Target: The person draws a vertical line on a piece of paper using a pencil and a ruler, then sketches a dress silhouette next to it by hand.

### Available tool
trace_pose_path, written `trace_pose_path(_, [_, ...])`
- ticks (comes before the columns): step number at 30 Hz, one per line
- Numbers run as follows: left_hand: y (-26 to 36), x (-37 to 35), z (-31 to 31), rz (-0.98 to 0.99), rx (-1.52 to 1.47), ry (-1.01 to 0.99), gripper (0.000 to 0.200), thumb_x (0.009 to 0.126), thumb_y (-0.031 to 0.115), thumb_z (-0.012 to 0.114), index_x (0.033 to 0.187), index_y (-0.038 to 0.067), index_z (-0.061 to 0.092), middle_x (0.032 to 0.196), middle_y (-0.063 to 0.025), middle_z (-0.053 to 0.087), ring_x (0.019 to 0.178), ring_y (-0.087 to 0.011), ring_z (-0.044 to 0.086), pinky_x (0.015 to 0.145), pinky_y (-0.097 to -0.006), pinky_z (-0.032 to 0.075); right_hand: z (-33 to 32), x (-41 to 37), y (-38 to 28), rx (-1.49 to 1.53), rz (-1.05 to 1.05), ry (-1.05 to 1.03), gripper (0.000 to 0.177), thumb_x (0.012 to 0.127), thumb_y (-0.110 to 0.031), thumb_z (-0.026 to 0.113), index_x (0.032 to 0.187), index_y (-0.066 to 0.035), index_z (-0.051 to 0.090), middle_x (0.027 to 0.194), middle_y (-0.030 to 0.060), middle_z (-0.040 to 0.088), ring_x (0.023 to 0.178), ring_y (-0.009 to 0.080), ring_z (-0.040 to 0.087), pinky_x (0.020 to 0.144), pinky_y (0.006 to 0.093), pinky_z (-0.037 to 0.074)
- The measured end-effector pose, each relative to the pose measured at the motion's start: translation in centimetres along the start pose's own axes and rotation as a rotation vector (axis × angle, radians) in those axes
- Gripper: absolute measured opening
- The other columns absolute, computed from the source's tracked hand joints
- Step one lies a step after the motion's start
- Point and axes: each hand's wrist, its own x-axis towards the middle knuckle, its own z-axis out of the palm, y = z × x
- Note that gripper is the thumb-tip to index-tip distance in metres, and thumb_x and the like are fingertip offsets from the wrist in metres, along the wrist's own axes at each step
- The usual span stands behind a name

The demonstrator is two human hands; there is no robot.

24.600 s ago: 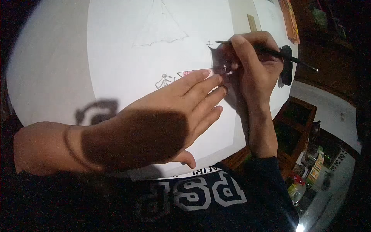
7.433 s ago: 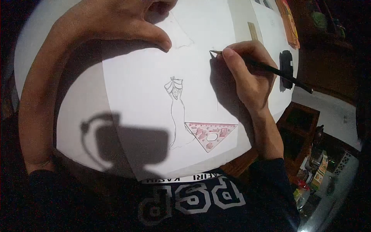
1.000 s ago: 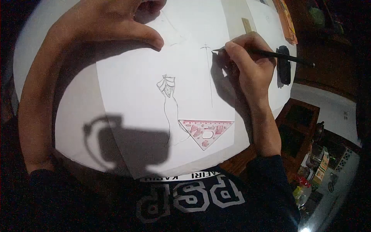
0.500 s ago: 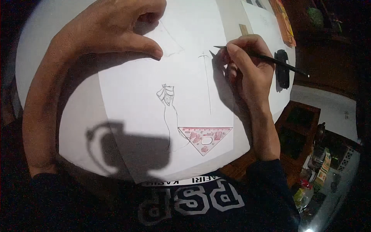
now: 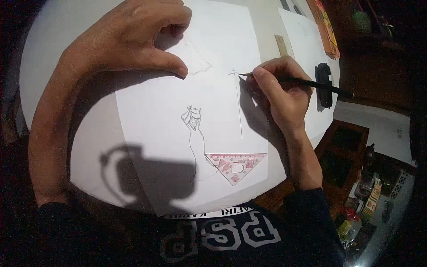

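My right hand (image 5: 284, 89) grips a dark pencil (image 5: 327, 85). Its tip meets the paper, or hovers just over it, beside a small cross mark atop a long thin vertical line. On the same white paper (image 5: 222, 120) rests my left hand (image 5: 138, 40), thumb and index finger apart around an open gap, holding nothing. Between the hands and lower down is a pencil-drawn figure in a dress (image 5: 192, 120). A clear triangular set square (image 5: 222, 157) with red patterns covers part of its hem. Fainter sketch lines show beside my left thumb.
A short ruler (image 5: 280, 45) lies beyond my right hand. Right of it are another paper sheet (image 5: 298, 35), a black oblong object (image 5: 324, 93) and an orange packet (image 5: 327, 31). A mug-shaped shadow falls across the lower left. Assorted items stand below the table at right.
My right hand has brought the pencil tip down and left to the cross mark at the line's top. The whole view has shifted slightly; my left hand keeps its place on the paper.
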Motion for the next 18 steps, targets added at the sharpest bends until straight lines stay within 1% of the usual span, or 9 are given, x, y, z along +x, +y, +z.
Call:
trace_pose_path(2, [-0.31,0.00,0.06,0.084,0.047,0.036,0.059,0.055,0.031,0.090,0.080,0.003,0.044,0.072,-0.0092,0.041,0.064,-0.0268,0.040,0.059,-0.0404,0.034,0.10,0.03,0.09,0.033,0.000,0.005,0.011,0.089,-0.007,0.073,0.086,0.001,0.067,0.074,0.0091,0.070,0.067,0.0138,0.069,0.060,0.0269,0.055])
trace_pose_path(5, [-0.34,-0.08,-0.20,0.054,0.058,-0.006,0.061,0.054,0.031,0.091,0.081,0.003,0.044,0.072,-0.0092,0.041,0.065,-0.0276,0.040,0.060,-0.0407,0.035,0.04,0.06,-0.10,0.019,0.002,-0.014,0.010,0.089,-0.007,0.073,0.086,0.001,0.067,0.074,0.0095,0.070,0.069,0.0135,0.070,0.060,0.0262,0.055])
trace_pose_path(6, [-0.27,-0.20,-0.12,0.052,0.057,-0.005,0.061,0.054,0.031,0.091,0.081,0.003,0.044,0.072,-0.0092,0.041,0.065,-0.0276,0.040,0.060,-0.0407,0.035,0.01,-0.08,-0.19,0.038,0.030,-0.008,0.011,0.089,-0.007,0.073,0.086,0.001,0.067,0.073,0.0095,0.071,0.068,0.0133,0.070,0.060,0.0259,0.055])
trace_pose_path(9, [-0.35,-0.18,-0.06,0.104,0.088,0.028,0.061,0.054,0.029,0.091,0.081,0.003,0.043,0.072,-0.0091,0.041,0.065,-0.0273,0.040,0.060,-0.0405,0.035,-0.08,-0.13,-0.16,0.081,0.079,-0.003,0.011,0.089,-0.008,0.073,0.087,0.001,0.067,0.073,0.0092,0.071,0.067,0.0129,0.070,0.059,0.0257,0.055])
trace_pose_path(11, [-0.64,-0.02,0.08,0.131,0.053,0.042,0.060,0.054,0.027,0.091,0.081,0.003,0.043,0.072,-0.0091,0.041,0.065,-0.0271,0.040,0.060,-0.0407,0.035,-0.16,0.06,-0.07,0.105,0.099,-0.005,0.011,0.090,-0.008,0.072,0.087,0.001,0.067,0.072,0.0091,0.071,0.066,0.0127,0.069,0.059,0.0258,0.055])
trace_pose_path(12, [-0.47,-0.05,0.03,0.131,0.053,0.042,0.060,0.054,0.027,0.091,0.081,0.003,0.043,0.072,-0.0091,0.041,0.065,-0.0271,0.040,0.060,-0.0407,0.035,-0.27,0.14,-0.12,0.067,0.092,-0.004,0.011,0.090,-0.008,0.071,0.086,0.001,0.067,0.073,0.0089,0.071,0.065,0.0126,0.069,0.059,0.0259,0.055])
trace_pose_path(14, [0.18,-0.17,-0.13,0.032,0.029,0.007,0.060,0.054,0.027,0.091,0.081,0.003,0.043,0.072,-0.0092,0.041,0.065,-0.0270,0.040,0.060,-0.0408,0.035,-0.37,0.10,-0.07,0.028,0.084,-0.004,0.011,0.091,-0.009,0.071,0.086,0.001,0.067,0.073,0.0086,0.071,0.064,0.0124,0.069,0.059,0.0260,0.055])
trace_pose_path(16, [0.24,-0.21,-0.15,0.037,0.050,0.007,0.060,0.054,0.026,0.091,0.081,0.003,0.043,0.072,-0.0092,0.041,0.065,-0.0270,0.040,0.060,-0.0408,0.035,-0.25,0.03,0.19,0.046,0.039,0.010,0.012,0.091,-0.010,0.070,0.086,0.000,0.067,0.073,0.0088,0.071,0.065,0.0125,0.069,0.059,0.0261,0.055])
trace_pose_path(18, [-0.06,-0.04,-0.12,0.044,0.068,0.006,0.059,0.054,0.026,0.091,0.081,0.003,0.043,0.072,-0.0093,0.041,0.065,-0.0271,0.041,0.060,-0.0408,0.035,-0.12,0.14,0.02,0.025,0.069,0.012,0.012,0.091,-0.009,0.070,0.086,0.001,0.067,0.073,0.0088,0.071,0.065,0.0126,0.069,0.059,0.0260,0.055])
